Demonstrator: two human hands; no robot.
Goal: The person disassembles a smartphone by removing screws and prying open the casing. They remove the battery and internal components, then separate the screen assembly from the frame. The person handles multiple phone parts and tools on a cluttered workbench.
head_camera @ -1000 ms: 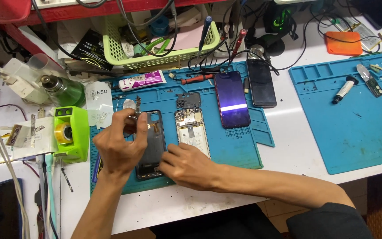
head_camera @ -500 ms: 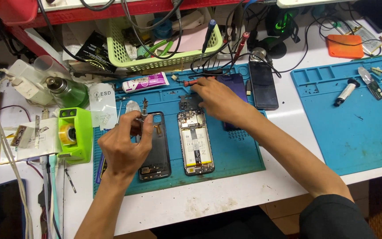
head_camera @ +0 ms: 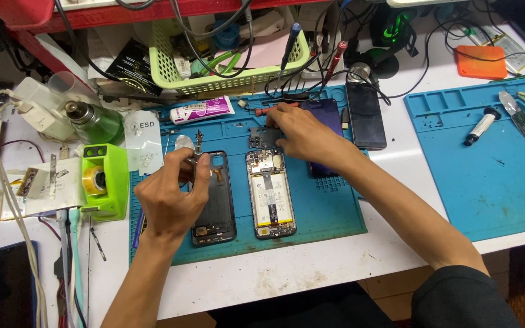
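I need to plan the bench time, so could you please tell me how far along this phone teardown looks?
Done: the black plastic back cover is off and lies beside the opened phone body with its battery exposed.

In hand: the left hand holds a small metal tool over the cover, and the right hand reaches a small dark part above the body.

Left: body and cover are still apart.

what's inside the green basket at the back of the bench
The green basket holds a tangle of black cables, a pink sheet, a green-handled tool and a blue roll. Whatever lies at its bottom is hidden by the mesh wall and the clutter above.
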